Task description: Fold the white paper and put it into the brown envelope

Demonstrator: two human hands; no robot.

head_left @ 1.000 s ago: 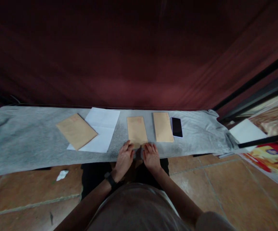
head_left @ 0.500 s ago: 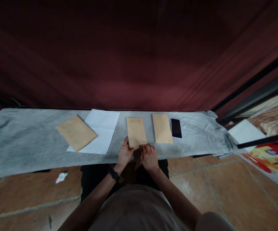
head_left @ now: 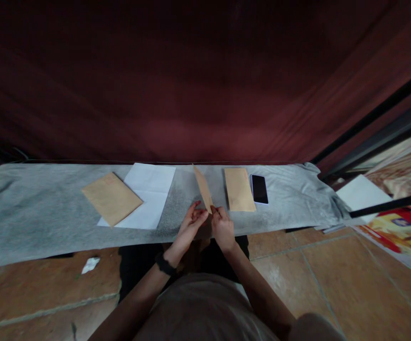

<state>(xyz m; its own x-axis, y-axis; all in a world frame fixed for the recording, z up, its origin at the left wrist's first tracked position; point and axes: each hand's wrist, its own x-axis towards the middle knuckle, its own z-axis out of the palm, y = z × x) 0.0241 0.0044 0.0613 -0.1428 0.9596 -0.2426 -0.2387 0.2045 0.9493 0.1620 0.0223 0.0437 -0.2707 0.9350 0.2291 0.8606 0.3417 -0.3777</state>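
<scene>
A brown envelope [head_left: 203,187] is tilted up on its edge above the grey cloth, near the middle. My right hand [head_left: 223,228] grips its near end, fingers closed. My left hand [head_left: 191,223], with a dark band on the wrist, is beside the near end on the left, fingers apart and the fingertips close to the envelope or touching it. A second brown envelope [head_left: 240,189] lies flat to the right. Farther left, another brown envelope [head_left: 112,199] rests partly over white paper [head_left: 151,189] with fold creases.
A dark-screened phone [head_left: 260,189] lies right of the flat envelope. The grey cloth [head_left: 49,213] covers a long narrow surface backed by a dark red curtain [head_left: 191,94]. Black bars, a white sheet and a red package [head_left: 404,234] are at the right.
The middle envelope has gone from lying flat to tilted on its edge. My left hand has let go of its left edge and opened; my right hand has closed on the near end.
</scene>
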